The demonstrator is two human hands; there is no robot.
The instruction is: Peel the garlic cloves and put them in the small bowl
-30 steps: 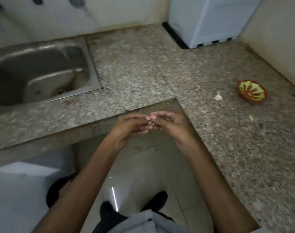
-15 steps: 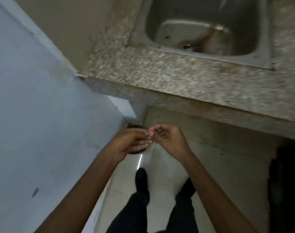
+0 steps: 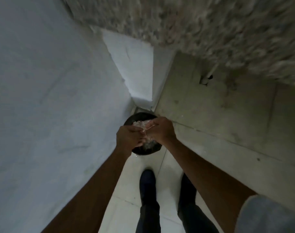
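Both together — L hand, R hand, over black bin

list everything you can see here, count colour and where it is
bin: one, black, on the floor in the corner, under the hands
scraps: several, pale, inside the bin
counter: one, speckled grey-brown, top, blurred
flat surface: one, bluish white, left side
floor: pale tiles, bottom centre
pale bit: one, whitish, pinched between both hands, too small to identify
legs: two, dark, bottom centre
left hand: one, over the bin
right hand: one, over the bin
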